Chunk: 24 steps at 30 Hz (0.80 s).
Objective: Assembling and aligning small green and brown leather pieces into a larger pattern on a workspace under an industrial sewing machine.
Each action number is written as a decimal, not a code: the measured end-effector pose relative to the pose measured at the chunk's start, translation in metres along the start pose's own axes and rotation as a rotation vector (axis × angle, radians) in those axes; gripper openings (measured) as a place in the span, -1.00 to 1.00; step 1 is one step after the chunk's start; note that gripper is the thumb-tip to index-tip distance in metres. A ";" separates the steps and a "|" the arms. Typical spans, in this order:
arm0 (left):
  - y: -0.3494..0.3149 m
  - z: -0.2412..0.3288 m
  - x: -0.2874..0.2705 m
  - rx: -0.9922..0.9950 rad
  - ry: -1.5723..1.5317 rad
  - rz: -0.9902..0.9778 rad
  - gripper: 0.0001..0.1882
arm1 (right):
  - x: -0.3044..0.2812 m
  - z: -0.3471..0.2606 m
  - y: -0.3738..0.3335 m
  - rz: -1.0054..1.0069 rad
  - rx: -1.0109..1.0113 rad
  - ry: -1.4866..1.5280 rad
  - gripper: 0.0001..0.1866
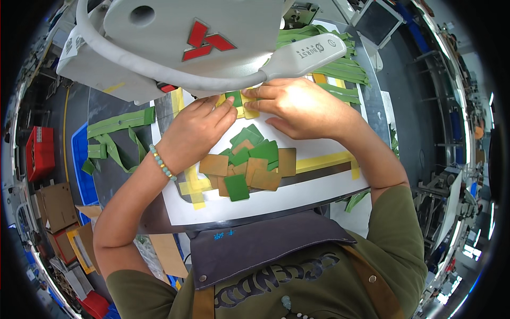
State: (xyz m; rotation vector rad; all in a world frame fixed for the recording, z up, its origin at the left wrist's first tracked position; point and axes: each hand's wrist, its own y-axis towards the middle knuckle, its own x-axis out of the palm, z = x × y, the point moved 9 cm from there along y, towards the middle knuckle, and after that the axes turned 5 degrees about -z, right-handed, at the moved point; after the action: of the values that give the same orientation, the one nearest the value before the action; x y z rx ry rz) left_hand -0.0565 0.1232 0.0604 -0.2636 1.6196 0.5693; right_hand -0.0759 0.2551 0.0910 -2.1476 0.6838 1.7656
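Under the head of a large sewing machine (159, 48), a small green patch (234, 99) lies among yellow pieces. My left hand (199, 122) comes in from the left, its fingertips pressed close together on the patch's left edge. At the right, my right hand (297, 106) rests stretched fingertips on a yellow strip (251, 109) beside the patch, its thumb held apart. Just below both hands is a loose pile of rectangular green cards (237, 187) and tan cards (214, 165), overlapping one another. The needle area is hidden behind the machine head.
A white cable ends in a lamp (305, 56) above my right hand. Green straps (119, 123) lie at the left, with more green straps (340, 72) at the far right. Yellow tape (324, 161) borders the white work surface. A blue bin (84, 170) stands left of the table.
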 end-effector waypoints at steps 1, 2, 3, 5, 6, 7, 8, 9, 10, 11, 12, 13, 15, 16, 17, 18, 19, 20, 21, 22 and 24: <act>0.000 0.000 0.000 -0.001 0.008 0.001 -0.60 | 0.001 0.001 0.000 0.006 -0.005 0.003 -0.70; 0.000 0.000 -0.001 -0.004 0.009 0.001 -0.60 | 0.001 0.001 0.001 0.012 -0.010 0.005 -0.69; 0.000 0.000 -0.002 -0.006 0.002 -0.004 -0.61 | 0.001 0.001 0.001 0.011 -0.011 0.004 -0.69; 0.000 -0.001 -0.003 -0.009 -0.005 -0.007 -0.61 | -0.001 0.000 0.001 0.022 -0.024 -0.009 -0.68; -0.001 -0.002 -0.004 -0.015 0.000 0.004 -0.61 | 0.000 0.001 0.001 0.023 -0.022 -0.010 -0.68; -0.002 -0.002 -0.005 -0.021 0.005 0.016 -0.61 | 0.001 0.003 0.001 0.007 -0.024 -0.019 -0.61; -0.001 -0.003 -0.004 -0.018 0.007 0.017 -0.61 | 0.002 0.004 0.000 -0.009 -0.026 -0.027 -0.54; 0.000 -0.004 -0.003 -0.018 -0.008 0.017 -0.60 | 0.000 0.001 0.001 -0.006 -0.029 -0.029 -0.54; 0.000 -0.006 -0.002 -0.017 -0.023 0.017 -0.60 | -0.004 0.001 0.002 -0.009 0.010 0.020 -0.60; 0.000 -0.006 -0.003 -0.016 -0.017 0.018 -0.60 | -0.006 0.002 0.003 -0.011 0.049 0.070 -0.66; 0.001 -0.007 -0.003 -0.021 -0.016 0.010 -0.59 | -0.007 0.002 0.001 -0.005 0.052 0.066 -0.66; 0.002 -0.007 -0.003 -0.025 -0.014 0.002 -0.59 | -0.008 0.003 0.000 0.011 0.054 0.066 -0.66; 0.001 -0.009 -0.004 -0.036 -0.021 0.028 -0.61 | -0.011 0.004 -0.001 0.035 0.060 0.063 -0.66; 0.001 -0.011 -0.006 -0.053 -0.034 0.053 -0.63 | -0.014 0.003 -0.002 0.045 0.049 0.054 -0.68; 0.000 -0.011 -0.004 -0.045 -0.029 0.053 -0.63 | -0.017 0.002 -0.002 0.054 0.039 0.046 -0.70; -0.002 -0.015 -0.004 -0.073 -0.078 0.086 -0.63 | -0.018 0.001 -0.001 0.062 0.045 0.044 -0.70; -0.004 -0.020 -0.005 -0.102 -0.128 0.119 -0.63 | -0.018 0.002 0.002 0.043 0.064 0.034 -0.72; -0.006 -0.020 -0.004 -0.094 -0.126 0.117 -0.63 | -0.016 0.003 0.004 0.023 0.083 0.025 -0.75; -0.008 -0.027 -0.004 -0.161 -0.254 0.131 -0.67 | -0.015 0.005 0.003 0.027 0.093 0.024 -0.75; -0.010 -0.033 -0.003 -0.229 -0.383 0.143 -0.70 | -0.014 0.005 0.001 0.052 0.076 -0.012 -0.75; -0.017 -0.043 0.004 -0.264 -0.470 0.132 -0.70 | -0.014 0.005 0.000 0.078 0.064 -0.049 -0.76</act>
State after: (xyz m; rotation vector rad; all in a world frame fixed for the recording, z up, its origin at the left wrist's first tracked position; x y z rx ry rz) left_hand -0.0858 0.0877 0.0547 -0.1988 1.1111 0.8778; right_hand -0.0822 0.2603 0.1037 -2.0551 0.8101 1.8034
